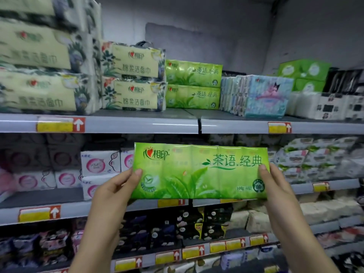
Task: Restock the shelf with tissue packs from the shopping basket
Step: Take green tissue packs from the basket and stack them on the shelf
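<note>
Nearest the camera, in the lower half of the frame, the left hand (116, 186) and the right hand (275, 186) are shown raised from the bottom edge, each gripping one short end of a green tissue pack (199, 172). On both hands the thumb is laid on the printed front face and the fingers are curled behind the pack, out of sight. The pack is held level and face-on at centre frame, in front of the middle shelves and clear of them; it rests on nothing. Above it, at upper centre, two matching green packs (194, 85) are stacked on the upper shelf (137, 125), flanked on the left by floral packs (134, 75) and on the right by a blue cartoon-printed pack (264, 95). The shopping basket is not in view. The step in hand is judged to be the carrying of one pack up to its place. For the next move, the pack would need to be lifted above the shelf lip, kept level, and set either on top of the two-high stack or on the bare strip in front of it, with its label facing outward, before the grip is released.
</note>
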A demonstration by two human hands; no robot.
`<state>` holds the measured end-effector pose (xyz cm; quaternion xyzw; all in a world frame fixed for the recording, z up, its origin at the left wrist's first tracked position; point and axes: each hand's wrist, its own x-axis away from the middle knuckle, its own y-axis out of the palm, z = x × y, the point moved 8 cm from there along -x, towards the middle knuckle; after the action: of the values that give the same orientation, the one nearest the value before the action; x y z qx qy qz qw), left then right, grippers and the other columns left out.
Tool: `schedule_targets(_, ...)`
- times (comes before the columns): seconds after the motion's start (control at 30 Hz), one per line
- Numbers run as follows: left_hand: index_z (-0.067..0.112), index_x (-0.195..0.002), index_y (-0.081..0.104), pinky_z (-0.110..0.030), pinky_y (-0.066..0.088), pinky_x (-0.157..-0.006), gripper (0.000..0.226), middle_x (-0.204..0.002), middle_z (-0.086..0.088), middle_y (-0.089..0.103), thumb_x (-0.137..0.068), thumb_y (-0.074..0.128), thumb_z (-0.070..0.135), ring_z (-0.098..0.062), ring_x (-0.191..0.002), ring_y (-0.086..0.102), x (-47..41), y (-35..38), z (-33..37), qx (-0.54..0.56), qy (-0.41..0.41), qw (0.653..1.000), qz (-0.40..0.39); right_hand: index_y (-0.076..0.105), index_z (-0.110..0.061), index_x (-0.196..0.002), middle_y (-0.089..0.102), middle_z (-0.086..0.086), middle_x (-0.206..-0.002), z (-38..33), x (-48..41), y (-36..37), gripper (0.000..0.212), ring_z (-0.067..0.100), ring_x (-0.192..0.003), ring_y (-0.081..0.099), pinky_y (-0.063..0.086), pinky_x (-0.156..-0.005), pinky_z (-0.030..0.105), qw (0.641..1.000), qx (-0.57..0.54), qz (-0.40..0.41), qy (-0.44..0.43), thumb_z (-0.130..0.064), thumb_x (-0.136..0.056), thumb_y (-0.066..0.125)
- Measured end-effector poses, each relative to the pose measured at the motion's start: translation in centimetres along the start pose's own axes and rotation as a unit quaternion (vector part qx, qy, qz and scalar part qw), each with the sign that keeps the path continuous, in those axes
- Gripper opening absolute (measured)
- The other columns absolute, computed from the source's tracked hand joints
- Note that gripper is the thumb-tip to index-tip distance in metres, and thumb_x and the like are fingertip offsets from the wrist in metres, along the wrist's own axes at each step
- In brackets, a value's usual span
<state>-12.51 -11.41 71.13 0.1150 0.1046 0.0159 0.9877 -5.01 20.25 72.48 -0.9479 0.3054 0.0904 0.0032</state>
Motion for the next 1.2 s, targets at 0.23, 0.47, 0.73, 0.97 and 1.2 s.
schedule_targets(0.23,0.025,-0.099,0.071,-0.020,0.056,-0.069,0.026,-0.092,0.008,0.076,-0.074,0.065,0.027,-0.007,-0.086,0.071,-3.1,4.8,3.5,-0.004,0.059,0.998,-0.008,0.034,-0.034,-0.144,0.035,-0.016,-0.146,-4.9,-6.7,-1.1,0.053,0.003,-0.127,0.032,0.027,-0.101,0.033,0.996,0.012,-0.038,-0.076,-0.046,-0.094,0.044)
schedule_targets(0.47,0.016,-0.110,0.069,-0.035,0.052,-0.088,0.044,-0.096,0.002,0.076,-0.069,0.068,0.032,-0.014,-0.093,0.070,-7.0,11.0,8.3,-0.009,0.136,0.990,0.026,0.045,-0.041,-0.127,0.048,-0.027,-0.121,-11.1,-15.1,-2.4,0.033,-0.003,-0.106,0.045,0.033,-0.091,0.025,0.983,0.009,-0.102,-0.154,-0.040,-0.095,0.048)
schedule_targets(0.73,0.012,-0.102,0.057,-0.035,0.049,-0.078,0.038,-0.084,-0.003,0.071,-0.072,0.067,0.034,-0.020,-0.085,0.064,-12.6,15.3,11.0,-0.002,0.187,0.980,0.074,0.044,-0.015,-0.141,0.048,-0.005,-0.127,-14.4,-24.3,-1.7,0.051,0.007,-0.110,0.042,0.033,-0.092,0.027,0.964,0.059,-0.118,-0.230,-0.034,-0.094,0.053)
schedule_targets(0.97,0.020,-0.092,0.057,-0.040,0.052,-0.078,0.006,-0.082,0.005,0.074,-0.090,0.060,0.015,-0.009,-0.074,0.068,-17.1,15.0,12.8,-0.040,0.211,0.973,0.082,0.063,-0.024,-0.115,0.066,0.001,-0.111,-18.4,-27.7,1.8,0.032,0.018,-0.097,0.062,0.055,-0.077,0.040,0.931,0.166,-0.146,-0.290,-0.041,-0.089,0.059)
schedule_targets(1.2,0.016,-0.120,0.057,-0.040,0.052,-0.089,0.033,-0.114,0.000,0.061,-0.088,0.062,0.005,-0.020,-0.097,0.065,-20.3,15.3,13.5,-0.033,0.208,0.975,0.072,0.038,-0.037,-0.138,0.054,0.008,-0.120,-22.3,-30.9,4.9,0.059,0.021,-0.088,0.063,0.056,-0.056,0.032,0.907,0.220,-0.235,-0.271,-0.023,-0.088,0.067)
